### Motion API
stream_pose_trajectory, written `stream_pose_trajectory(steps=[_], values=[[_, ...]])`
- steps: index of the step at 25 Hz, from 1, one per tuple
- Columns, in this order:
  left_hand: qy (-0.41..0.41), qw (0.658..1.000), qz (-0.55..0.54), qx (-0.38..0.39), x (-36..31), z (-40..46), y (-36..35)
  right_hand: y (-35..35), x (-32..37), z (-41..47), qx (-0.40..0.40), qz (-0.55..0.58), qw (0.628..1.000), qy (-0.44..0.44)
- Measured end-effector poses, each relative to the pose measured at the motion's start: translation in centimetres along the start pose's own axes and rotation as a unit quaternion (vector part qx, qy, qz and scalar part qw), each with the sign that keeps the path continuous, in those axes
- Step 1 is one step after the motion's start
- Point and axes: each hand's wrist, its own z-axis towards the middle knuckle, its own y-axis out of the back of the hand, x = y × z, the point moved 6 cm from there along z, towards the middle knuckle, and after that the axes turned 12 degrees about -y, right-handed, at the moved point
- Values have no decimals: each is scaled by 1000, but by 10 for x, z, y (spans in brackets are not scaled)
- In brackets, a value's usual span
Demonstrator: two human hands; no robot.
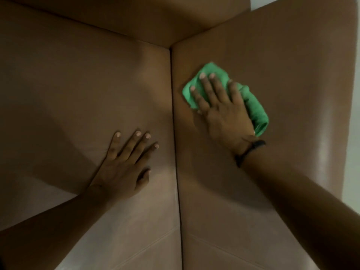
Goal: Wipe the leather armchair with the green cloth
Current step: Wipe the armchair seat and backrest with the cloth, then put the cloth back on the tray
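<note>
The brown leather armchair (78, 84) fills the view, with its seat cushion on the left and the inner side of its right arm on the right, split by a dark seam. My right hand (220, 106) lies flat on the bunched green cloth (255, 112), pressing it against the inner side of the right arm, close to the back corner. A dark band circles that wrist. My left hand (126, 164) rests flat on the seat cushion with fingers spread, holding nothing.
The armchair's backrest (155, 18) rises at the top and meets the arm panel in a corner. A pale wall or floor (353, 133) shows past the arm's outer edge on the right.
</note>
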Motion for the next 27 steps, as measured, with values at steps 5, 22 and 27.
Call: stream_pose_trajectory(steps=[5,22,27], values=[[2,1000,7,5,-1,0,2,-7,-55,-64,-67,42,992,-98],[-92,982,55,156,39,-88,102,-26,87,-282,45,208,977,9],[39,986,75,142,111,-154,258,149,124,-232,11,434,894,-111]])
